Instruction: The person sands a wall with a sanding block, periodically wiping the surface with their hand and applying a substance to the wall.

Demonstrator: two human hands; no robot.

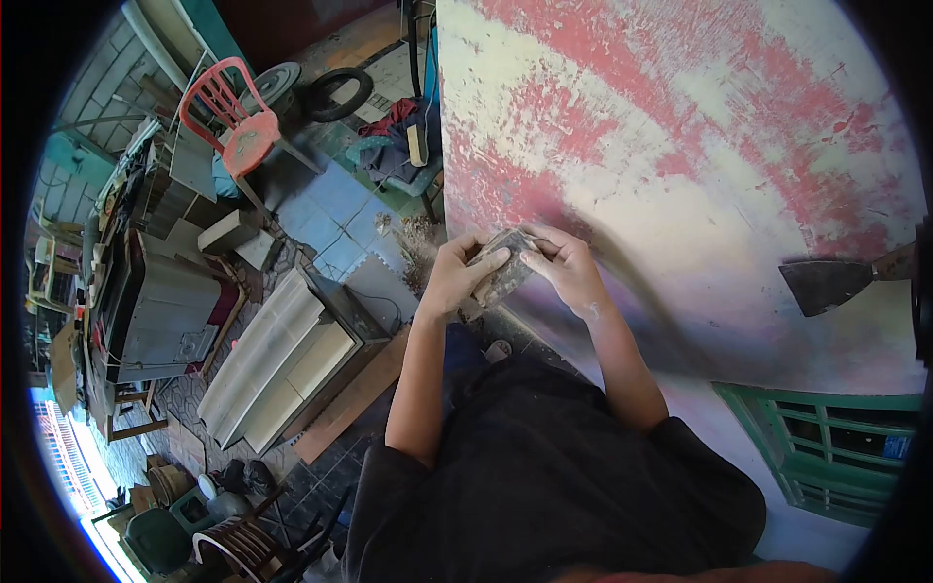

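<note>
Both hands meet in front of my chest, close to the painted wall [622, 185]. Between them is a worn, dusty, folded piece of sandpaper [505, 275]. My left hand [459, 275] is closed on its left side, with the thumb laid across the face. On the other side, my right hand [567, 269] pinches its upper right edge between thumb and fingers. Pale dust coats the fingers. The wall shows patchy red and cream paint, with a purple tint lower down.
A scraper [826, 285] with a wide dark blade appears at the right, against the wall. Below it is a green window frame [826, 437]. Leftward stand a cabinet [282, 369], a red plastic chair [233, 117], a tire [340, 94] and concrete blocks [229, 231].
</note>
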